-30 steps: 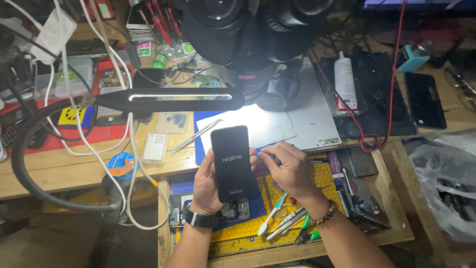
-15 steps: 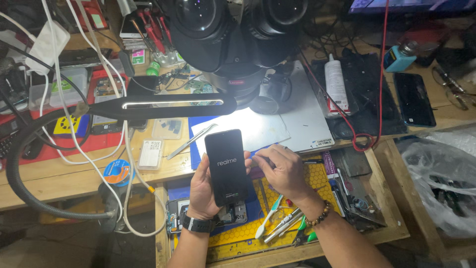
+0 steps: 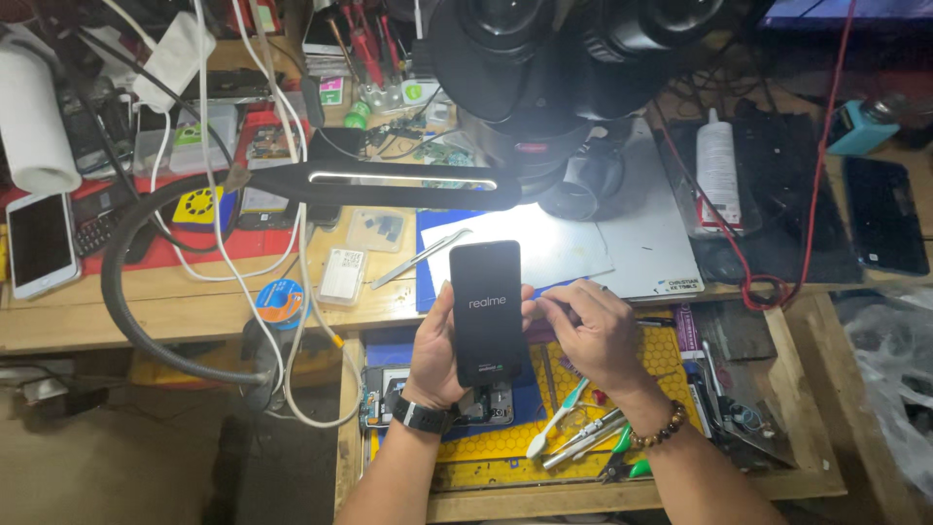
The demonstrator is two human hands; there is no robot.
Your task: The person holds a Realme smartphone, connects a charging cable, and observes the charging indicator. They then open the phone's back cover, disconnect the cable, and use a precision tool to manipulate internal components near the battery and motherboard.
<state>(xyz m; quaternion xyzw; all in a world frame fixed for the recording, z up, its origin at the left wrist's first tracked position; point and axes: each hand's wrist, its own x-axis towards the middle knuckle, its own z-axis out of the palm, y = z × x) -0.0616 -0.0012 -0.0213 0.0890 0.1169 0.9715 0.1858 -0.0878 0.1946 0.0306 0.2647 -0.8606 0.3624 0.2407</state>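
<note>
Head view, left hand (image 3: 435,352): its grip is wrapped round the left edge of a black smartphone (image 3: 488,313), holding it upright above the counter (image 3: 194,297); a dark watch (image 3: 421,416) sits on the wrist.
Head view, right hand (image 3: 595,332): fingertips pinched narrow against the phone's right edge; what they pinch is too small to tell. A bead bracelet (image 3: 659,429) circles the wrist.
Smartphone: screen faces up and is lit with a start-up logo, in front of the person, over the blue mat (image 3: 437,264).
Yellow work mat (image 3: 671,362): lies in the open drawer tray below the hands; it carries an opened phone body (image 3: 389,401), just under the held phone, and loose hand tools (image 3: 583,439) near the right wrist.
Counter top: tweezers (image 3: 420,259) beside the blue mat, a solder spool (image 3: 280,301), a white phone (image 3: 39,243) at far left.
Above: a black microscope (image 3: 544,68) and a lit lamp bar (image 3: 389,182).
Right side: a white glue bottle (image 3: 719,170) lying on a dark mat.
</note>
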